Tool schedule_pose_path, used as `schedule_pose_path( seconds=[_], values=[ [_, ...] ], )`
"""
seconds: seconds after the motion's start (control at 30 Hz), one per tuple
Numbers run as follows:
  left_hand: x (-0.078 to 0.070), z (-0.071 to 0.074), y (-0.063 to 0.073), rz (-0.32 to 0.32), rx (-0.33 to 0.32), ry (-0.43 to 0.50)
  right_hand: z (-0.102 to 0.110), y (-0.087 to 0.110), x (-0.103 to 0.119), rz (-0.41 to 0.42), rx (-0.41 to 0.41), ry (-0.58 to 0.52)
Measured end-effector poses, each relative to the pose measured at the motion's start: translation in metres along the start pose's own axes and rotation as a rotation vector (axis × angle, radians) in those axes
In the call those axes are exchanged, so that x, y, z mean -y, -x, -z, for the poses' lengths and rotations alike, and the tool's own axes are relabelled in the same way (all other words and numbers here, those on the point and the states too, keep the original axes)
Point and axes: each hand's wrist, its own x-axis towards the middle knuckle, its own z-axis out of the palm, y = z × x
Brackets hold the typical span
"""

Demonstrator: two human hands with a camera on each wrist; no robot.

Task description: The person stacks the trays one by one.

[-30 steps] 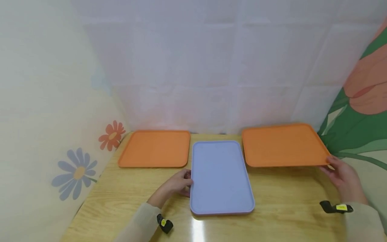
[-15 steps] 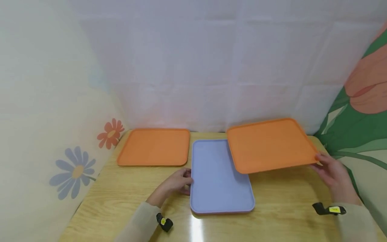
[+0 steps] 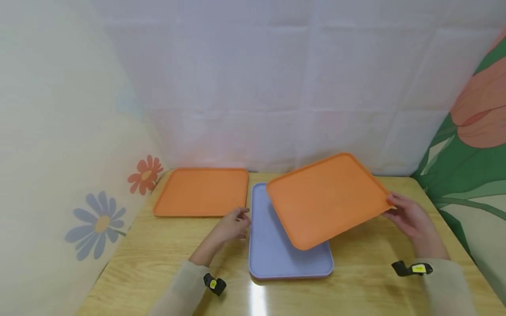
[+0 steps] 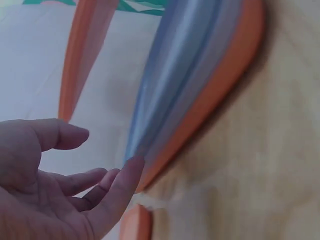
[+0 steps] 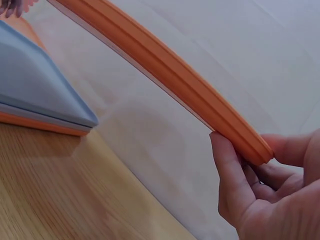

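Note:
My right hand (image 3: 395, 208) pinches the right corner of an orange tray (image 3: 326, 197) and holds it tilted in the air, partly over a lavender-blue tray (image 3: 272, 252). In the right wrist view the thumb and fingers (image 5: 227, 165) clamp the orange tray's rim (image 5: 165, 70). The blue tray (image 5: 30, 85) lies on the wooden table, with an orange edge showing beneath it. My left hand (image 3: 239, 221) hovers by the blue tray's left edge. Its fingers (image 4: 120, 175) are relaxed and hold nothing, one fingertip right at the rim (image 4: 175, 85).
A second orange tray (image 3: 201, 192) lies flat at the back left of the table (image 3: 158, 263). White sheeting closes the back. Flower-printed panels stand on the left and right sides. Bare wood shows at the front and right.
My right hand has carried the orange tray leftward and turned it, from beside the blue tray to partly over it. The left hand stayed by the blue tray's left edge.

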Motion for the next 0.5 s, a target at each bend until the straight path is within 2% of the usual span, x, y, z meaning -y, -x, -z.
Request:
schedule_pose_path(
  seconds=[0.13, 0.23, 0.33, 0.5],
  values=[
    [-0.015, 0.01, -0.003, -0.093, -0.042, -0.017, -0.008, -0.008, -0.003, -0.026, 0.008, 0.081],
    [-0.025, 0.018, -0.006, -0.118, -0.037, 0.001, -0.012, -0.013, -0.006, -0.037, 0.006, 0.142],
    [-0.03, 0.024, -0.011, -0.113, -0.002, 0.012, -0.015, -0.017, -0.01, -0.047, 0.023, 0.173],
    [-0.034, 0.028, -0.018, -0.099, 0.133, -0.029, -0.017, -0.025, -0.015, -0.07, 0.067, 0.202]
  ],
)
